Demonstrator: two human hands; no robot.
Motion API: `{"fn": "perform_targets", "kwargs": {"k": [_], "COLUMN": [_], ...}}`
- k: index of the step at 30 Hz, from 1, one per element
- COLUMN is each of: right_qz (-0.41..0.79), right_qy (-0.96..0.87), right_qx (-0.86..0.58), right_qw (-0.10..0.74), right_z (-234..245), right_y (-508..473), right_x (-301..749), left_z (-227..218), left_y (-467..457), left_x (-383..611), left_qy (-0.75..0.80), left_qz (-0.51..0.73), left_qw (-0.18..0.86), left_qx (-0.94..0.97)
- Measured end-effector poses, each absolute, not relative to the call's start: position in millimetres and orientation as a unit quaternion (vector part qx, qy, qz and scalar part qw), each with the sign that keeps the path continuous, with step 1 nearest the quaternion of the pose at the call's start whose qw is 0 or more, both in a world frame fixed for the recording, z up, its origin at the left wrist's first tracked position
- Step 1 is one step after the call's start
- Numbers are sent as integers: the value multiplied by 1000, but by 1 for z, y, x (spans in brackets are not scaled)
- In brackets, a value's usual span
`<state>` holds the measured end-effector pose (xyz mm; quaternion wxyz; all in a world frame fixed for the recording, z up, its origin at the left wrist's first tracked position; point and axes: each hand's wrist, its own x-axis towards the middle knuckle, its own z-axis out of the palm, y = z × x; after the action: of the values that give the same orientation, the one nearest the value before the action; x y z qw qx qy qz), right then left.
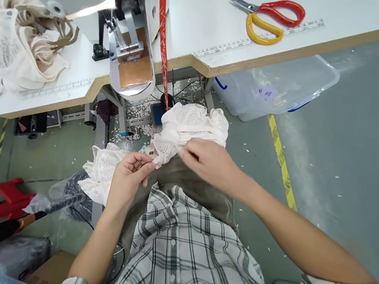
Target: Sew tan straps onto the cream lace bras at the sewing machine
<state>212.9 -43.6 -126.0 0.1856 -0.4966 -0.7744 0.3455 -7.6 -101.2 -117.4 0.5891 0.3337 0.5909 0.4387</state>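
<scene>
Over my lap lies a cream lace bra (196, 123), bunched up with its lace and smooth bands folded together. My left hand (131, 173) pinches a thin end of it between thumb and fingertips. Close by on the right, my right hand (208, 162) has its fingers curled and closed on the bra's lower edge; its fingertips are partly hidden. More cream lace pieces (103, 169) hang beyond my left wrist, and whether they join the held bra I cannot tell.
A sewing machine (132, 50) stands ahead, a red strap (162, 31) hanging beside it. Scissors (266, 19) with red and yellow handles lie on the white table (203, 13). Cream garments (27, 47) are piled at left. Below the table sits a clear plastic bin (275, 86).
</scene>
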Motion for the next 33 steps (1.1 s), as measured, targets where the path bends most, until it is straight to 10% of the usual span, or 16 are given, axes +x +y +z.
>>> {"fn": "perform_targets", "kwargs": {"k": [13,20,27,33], "right_qz": [259,432,216,254], "right_qy": [-861,-798,-913,-837], "right_qx": [-400,-386,-338,-457], "right_qw": [179,167,72,161], "right_z": [-118,-111,-119,-135], "right_y": [-57,-43,-45,-27], "right_x": [175,185,178,200], "left_z": [-110,-113,-117,-119], "left_y": [-109,-108,-107,-103], "left_x": [2,1,8,1], "left_qy": [662,640,655,634], "left_qz": [345,343,314,387], "left_qw": [396,449,437,530], "left_qx": [535,521,531,409]}}
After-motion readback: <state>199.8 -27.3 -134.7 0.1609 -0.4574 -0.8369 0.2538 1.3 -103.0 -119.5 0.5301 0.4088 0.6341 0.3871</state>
